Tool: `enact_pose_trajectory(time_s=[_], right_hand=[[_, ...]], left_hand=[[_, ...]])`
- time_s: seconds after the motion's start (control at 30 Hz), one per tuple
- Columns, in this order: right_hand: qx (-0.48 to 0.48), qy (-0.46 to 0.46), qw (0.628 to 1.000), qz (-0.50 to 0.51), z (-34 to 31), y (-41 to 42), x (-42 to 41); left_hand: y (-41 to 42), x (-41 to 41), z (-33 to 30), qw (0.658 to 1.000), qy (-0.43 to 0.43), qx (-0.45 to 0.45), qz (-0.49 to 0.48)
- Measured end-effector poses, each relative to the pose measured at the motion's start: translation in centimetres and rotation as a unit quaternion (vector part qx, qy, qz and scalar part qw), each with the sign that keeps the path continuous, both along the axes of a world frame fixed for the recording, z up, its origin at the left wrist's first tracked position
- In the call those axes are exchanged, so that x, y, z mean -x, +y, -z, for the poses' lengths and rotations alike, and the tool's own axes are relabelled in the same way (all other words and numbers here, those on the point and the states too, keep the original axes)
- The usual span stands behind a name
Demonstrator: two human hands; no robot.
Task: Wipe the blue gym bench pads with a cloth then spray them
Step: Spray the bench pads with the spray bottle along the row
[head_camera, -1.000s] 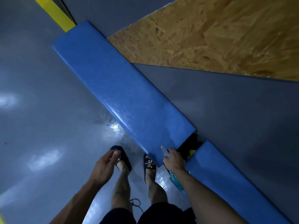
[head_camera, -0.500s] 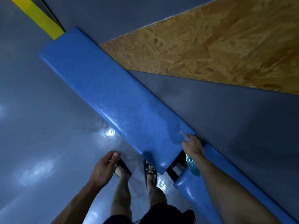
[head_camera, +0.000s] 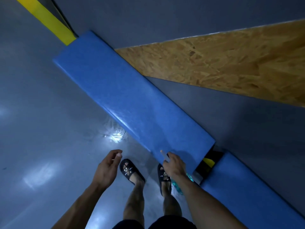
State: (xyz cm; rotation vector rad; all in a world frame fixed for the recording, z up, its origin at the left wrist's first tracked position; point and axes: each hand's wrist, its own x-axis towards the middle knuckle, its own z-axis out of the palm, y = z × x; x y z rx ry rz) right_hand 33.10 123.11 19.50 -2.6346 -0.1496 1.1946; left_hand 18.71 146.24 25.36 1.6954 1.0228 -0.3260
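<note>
You are standing beside the long blue bench pad [head_camera: 132, 103], which is running diagonally from the upper left toward the lower right. A second, shorter blue pad [head_camera: 247, 192] is lying in line with it at the lower right, and a dark gap with a bit of yellow frame [head_camera: 208, 161] is showing between the two.

Your right hand [head_camera: 173, 164] is gripping a spray bottle [head_camera: 177, 185] at the near corner of the long pad — the fingers are curling round its top, with the pale nozzle tip poking out toward the pad surface, and the teal body is showing under your wrist. Whether the trigger is being squeezed, you cannot tell from here.

Your left hand [head_camera: 108, 167] is hanging over the grey floor [head_camera: 41, 129], well apart from the pad, its fingers loosely curled with something thin and pale near the fingertips; it is too small to identify.

Your feet in black sandals [head_camera: 130, 170] are standing just beside the pad's near edge. A wooden board [head_camera: 231, 63] is lying on the far side, and a yellow stripe [head_camera: 47, 20] is running off at the upper left.
</note>
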Motion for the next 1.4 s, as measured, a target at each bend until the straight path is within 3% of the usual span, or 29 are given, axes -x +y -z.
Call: enact_pose_trajectory(time_s=[0.37,0.5,0.67,0.8,0.93,1.13,1.4], right_hand=[[-0.030,-0.114,0.969,0.217,-1.8,2.3,-9.6],[0.016,-0.091,0.975,0.200,-2.6,2.7,-11.0],[-0.044,-0.065,0.980,0.180,-2.4,4.7,-7.8],[-0.095,-0.010,0.992,0.078,-1.4,7.6,-4.6],[-0.057,0.013,0.997,-0.042,-1.4,11.5,-2.2],[-0.029,0.023,0.999,-0.011,-1.5,14.7,-4.4],[-0.033,-0.041,0.994,0.091,-1.4,14.3,-14.0]], left_hand=[[8.1,1.3,-0.5,1.000,-0.015,-0.010,-0.001],[9.5,0.8,-1.0,1.000,-0.022,-0.010,-0.001],[10.3,-0.2,-1.6,1.000,-0.024,-0.002,0.006],[11.2,-1.3,-1.7,1.000,-0.026,-0.001,-0.002],[12.6,-2.5,-1.9,1.000,-0.018,-0.003,-0.010],[14.8,-4.6,-2.3,1.000,0.007,-0.014,-0.005],[16.8,-8.6,-2.9,1.000,0.000,-0.024,-0.002]])
